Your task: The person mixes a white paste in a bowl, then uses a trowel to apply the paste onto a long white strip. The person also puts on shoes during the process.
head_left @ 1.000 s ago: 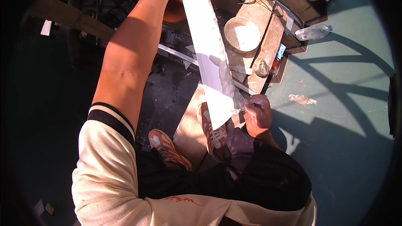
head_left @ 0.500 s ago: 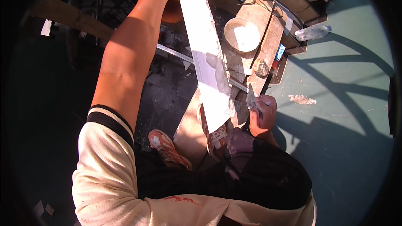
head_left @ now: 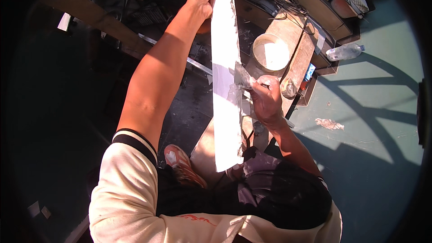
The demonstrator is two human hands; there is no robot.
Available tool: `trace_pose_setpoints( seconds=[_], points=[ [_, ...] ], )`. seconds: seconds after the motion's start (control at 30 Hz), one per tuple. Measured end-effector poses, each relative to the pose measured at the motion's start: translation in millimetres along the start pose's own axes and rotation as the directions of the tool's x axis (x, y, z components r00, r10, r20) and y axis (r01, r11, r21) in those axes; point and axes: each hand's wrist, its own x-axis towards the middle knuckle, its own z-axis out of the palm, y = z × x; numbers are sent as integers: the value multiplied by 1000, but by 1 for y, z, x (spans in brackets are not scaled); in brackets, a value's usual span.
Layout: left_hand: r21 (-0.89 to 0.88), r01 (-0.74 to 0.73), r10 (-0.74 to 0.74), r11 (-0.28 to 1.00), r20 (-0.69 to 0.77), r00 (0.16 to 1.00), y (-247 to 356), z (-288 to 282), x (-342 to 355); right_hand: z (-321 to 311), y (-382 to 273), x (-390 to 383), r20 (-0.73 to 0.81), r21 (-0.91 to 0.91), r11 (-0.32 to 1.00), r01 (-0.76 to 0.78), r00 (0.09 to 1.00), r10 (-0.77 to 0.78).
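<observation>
The fingers of the right hand [head_left: 267, 101] are being curled tight around a small flat scraper [head_left: 243, 76], with no gap being left. The thin blade is being laid on the right edge of a long white strip [head_left: 223, 130], about halfway down, where some grey paste [head_left: 233, 92] is being met. The upper part of the strip is being gripped by the left hand [head_left: 201, 2]. The far fingers are being hidden, so how far they are being bent cannot be told. The strip is being held up in front of the body, its low end being hung over the dark trousers [head_left: 279, 184]. Whether they are being touched cannot be told.

If the blade is being pushed too hard, the strip could be getting bent or swung, since it is being held only near the top. If the blade is being tipped, a dent could be getting cut. Bumps could be getting missed, because the white face is being lit so brightly.

Farther out, a pale bucket [head_left: 256, 47] is being held up by wooden planks [head_left: 306, 47].
</observation>
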Motion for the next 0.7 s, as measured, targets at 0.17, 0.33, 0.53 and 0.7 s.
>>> trace_pose_setpoints(
  seconds=[0.17, 0.33, 0.53, 0.7],
  points=[
    [113, -33, 38, 993, -34, 999, 10, -3, -19, -24, 38, -33, 99, -190, 966, -175, 976, 196],
    [148, -42, 46, 988, -22, 999, 16, -42, -29, -65, 119, 20, 204, -562, 779, -277, 866, 456],
    [219, 31, -37, 975, 23, 999, -2, -37, -41, -43, 229, 57, 545, -803, 551, 227, 652, 527],
    [224, -1, -6, 975, 29, 1000, -13, -58, -40, 15, 226, 70, 715, -692, 593, 411, 499, 488]
  ],
)
